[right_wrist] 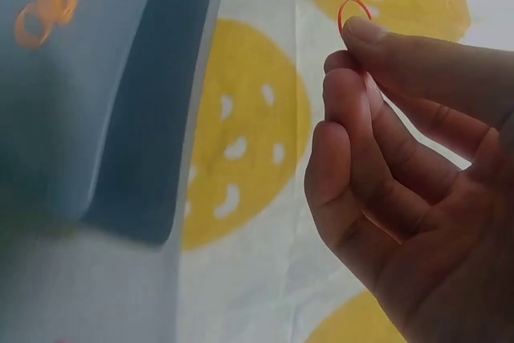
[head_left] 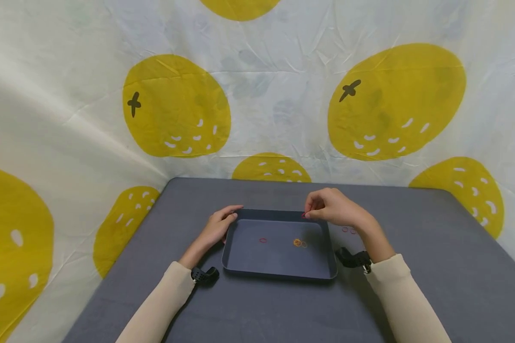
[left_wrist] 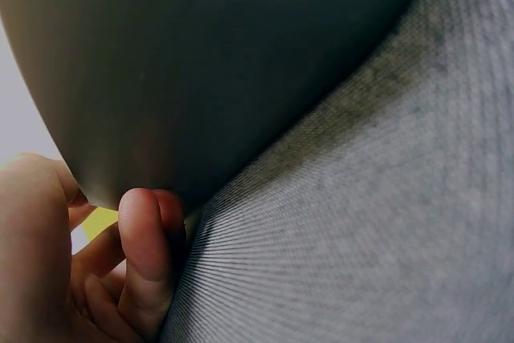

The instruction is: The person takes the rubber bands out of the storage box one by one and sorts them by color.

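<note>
A dark grey rectangular tray (head_left: 279, 274) lies on the table. At its far left corner my left hand (head_left: 214, 227) holds the rim; in the left wrist view, curled fingers (left_wrist: 146, 234) touch the outer wall. Above the far right part of the tray, my right hand (head_left: 332, 207) pinches a small red rubber band (right_wrist: 354, 4) between thumb and fingertips. Inside the tray, several orange-yellow rubber bands (head_left: 297, 242) sit bunched right of the middle. One red rubber band (head_left: 263, 240) lies apart to their left.
A few red rubber bands (head_left: 345, 229) lie on the grey table (head_left: 257, 309) just right of the tray, partly behind my right wrist. A white cloth with yellow fruit shapes (head_left: 279, 95) hangs behind and to the sides of the table. Each wrist wears a black camera mount (head_left: 205, 275).
</note>
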The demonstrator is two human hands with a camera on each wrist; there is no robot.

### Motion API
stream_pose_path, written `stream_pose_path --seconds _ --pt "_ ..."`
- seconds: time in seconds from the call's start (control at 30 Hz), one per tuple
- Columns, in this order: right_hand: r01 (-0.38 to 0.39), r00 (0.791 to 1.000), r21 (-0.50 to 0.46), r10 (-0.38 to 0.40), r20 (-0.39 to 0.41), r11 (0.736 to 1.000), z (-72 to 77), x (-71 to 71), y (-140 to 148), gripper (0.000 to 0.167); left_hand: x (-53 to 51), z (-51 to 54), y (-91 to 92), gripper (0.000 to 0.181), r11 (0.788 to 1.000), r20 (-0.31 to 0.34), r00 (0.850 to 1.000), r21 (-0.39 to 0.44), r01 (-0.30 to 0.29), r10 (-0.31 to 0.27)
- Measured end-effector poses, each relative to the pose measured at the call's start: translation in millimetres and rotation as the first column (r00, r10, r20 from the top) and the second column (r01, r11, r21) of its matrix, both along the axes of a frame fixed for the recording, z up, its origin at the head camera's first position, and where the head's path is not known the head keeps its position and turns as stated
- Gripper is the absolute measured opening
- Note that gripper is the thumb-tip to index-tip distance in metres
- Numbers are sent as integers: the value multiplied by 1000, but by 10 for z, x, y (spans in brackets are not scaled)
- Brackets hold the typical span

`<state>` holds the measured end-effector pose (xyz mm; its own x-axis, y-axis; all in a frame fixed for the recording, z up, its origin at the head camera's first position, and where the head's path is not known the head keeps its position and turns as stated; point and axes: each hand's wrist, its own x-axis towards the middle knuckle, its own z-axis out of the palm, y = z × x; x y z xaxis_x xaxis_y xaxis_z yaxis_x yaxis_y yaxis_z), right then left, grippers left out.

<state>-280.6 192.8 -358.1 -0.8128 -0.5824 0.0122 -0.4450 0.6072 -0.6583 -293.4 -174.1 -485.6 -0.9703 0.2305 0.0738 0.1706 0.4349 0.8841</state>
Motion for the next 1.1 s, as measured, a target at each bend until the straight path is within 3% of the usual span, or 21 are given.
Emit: stream_pose_path --seconds 0.23,0.57,1.1 --pt "64 996 22 -66 60 998 -46 44 315 6 -16 -9 2 39 1000 -6 1000 -7 -2 2" --pt "60 997 2 -60 52 998 -129 71 652 6 -12 -3 10 38 1000 0 1000 6 -8 8" --pt "41 994 -11 -40 98 999 -306 -12 825 7 -12 -15 5 38 1000 1 1000 3 -7 7"
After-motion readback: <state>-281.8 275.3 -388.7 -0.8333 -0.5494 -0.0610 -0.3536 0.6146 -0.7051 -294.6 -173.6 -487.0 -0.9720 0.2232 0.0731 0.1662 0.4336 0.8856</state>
